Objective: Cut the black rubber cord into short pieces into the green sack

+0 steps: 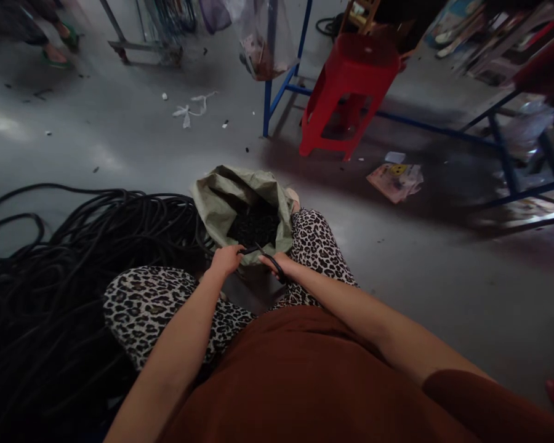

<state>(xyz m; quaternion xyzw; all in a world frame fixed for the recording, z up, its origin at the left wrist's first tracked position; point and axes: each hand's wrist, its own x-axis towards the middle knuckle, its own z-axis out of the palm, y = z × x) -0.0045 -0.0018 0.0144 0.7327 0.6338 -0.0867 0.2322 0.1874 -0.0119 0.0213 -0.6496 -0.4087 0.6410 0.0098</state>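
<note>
My left hand [227, 260] is closed around a thin black rubber cord [247, 250], whose short end sticks out to the right. In my right hand [277, 264] is a pair of scissors [277, 268] with black handles, its blades pointing up and left toward the cord end. Both hands are over the near rim of an open pale green woven sack [212, 200]. Inside the sack lie many short black pieces [256, 226]. Whether the blades touch the cord I cannot tell.
A big heap of black cord [74, 264] spreads over the floor at left. Beyond the sack stand a red plastic stool [351, 80] and a blue metal frame [266, 104] with a plastic bag [268, 49]. A printed packet [396, 179] lies on the floor. Another person's feet [58, 55] show at top left.
</note>
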